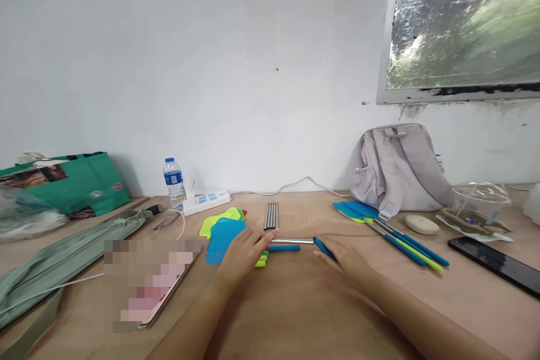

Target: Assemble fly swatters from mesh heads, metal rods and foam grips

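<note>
head view: the rod (293,241) lies between left hand (246,248), grip pinching one end, and right hand (349,261), grip clasping its blue handle (324,248). on the desk (274,315), other rods (271,216) lie behind, a blue tube (287,248) close in front, swatters (411,252) and bag (394,166) rightward.

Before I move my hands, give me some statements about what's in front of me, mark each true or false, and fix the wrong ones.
1. The right hand holds a blue handle. True.
2. The bottle cap is red. False: it is blue.
3. Several metal tubes lie side by side beyond the left hand. True.
4. The backpack stands left of the bottle. False: it stands to the right.
5. The black phone lies to the right of the right hand. True.
6. The power strip is beside the backpack. False: it is beside the bottle.
</note>
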Demonstrator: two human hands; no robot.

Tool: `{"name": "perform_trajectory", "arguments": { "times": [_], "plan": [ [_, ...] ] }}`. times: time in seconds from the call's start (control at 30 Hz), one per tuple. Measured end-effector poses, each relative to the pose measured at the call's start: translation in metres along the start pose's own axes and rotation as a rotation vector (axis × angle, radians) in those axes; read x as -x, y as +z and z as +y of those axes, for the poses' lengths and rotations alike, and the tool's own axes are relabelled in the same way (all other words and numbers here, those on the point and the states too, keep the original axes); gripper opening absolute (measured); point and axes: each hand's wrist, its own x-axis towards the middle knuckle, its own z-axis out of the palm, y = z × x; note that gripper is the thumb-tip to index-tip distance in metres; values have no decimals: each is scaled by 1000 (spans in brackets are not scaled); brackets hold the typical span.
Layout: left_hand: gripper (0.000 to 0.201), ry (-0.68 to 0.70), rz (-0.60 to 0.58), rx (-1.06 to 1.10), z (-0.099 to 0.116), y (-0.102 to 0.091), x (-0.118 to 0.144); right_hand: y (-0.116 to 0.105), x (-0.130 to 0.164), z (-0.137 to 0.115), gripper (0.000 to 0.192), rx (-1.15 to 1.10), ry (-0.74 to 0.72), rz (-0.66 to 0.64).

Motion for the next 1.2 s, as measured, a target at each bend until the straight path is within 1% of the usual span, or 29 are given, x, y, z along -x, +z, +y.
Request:
{"name": "perform_trajectory", "arguments": {
  "times": [0.1,0.2,0.33,0.5,0.63,0.8,0.87,1.0,1.1,1.2],
  "plan": [
    [48,11,-11,-31,-1,-5,-1,-5,0,2,39,70,8,8],
    [47,36,-11,-21,-2,-7,-1,-11,-1,1,36,104,-12,13],
    [45,59,-28,1,0,-5,-1,-20,-2,0,32,144,-88,31],
    [35,73,-16,78,6,-4,-2,-28,-2,0,27,163,-201,45],
    [26,97,4,151,23,-7,-6,-23,2,-6,28,128,-260,-5],
    [23,70,30,214,46,-9,-12,-18,4,-14,27,114,-227,-38],
    [21,56,21,238,50,-10,-13,-19,3,-15,27,123,-235,-60],
    [18,22,-38,243,53,-9,-13,-20,2,-15,29,124,-278,-94],
    [18,44,-66,230,56,-8,-12,-16,4,-19,28,91,-276,-111],
    [17,78,-58,198,59,-8,-11,-11,5,-24,28,40,-286,-137]
  ]
}}
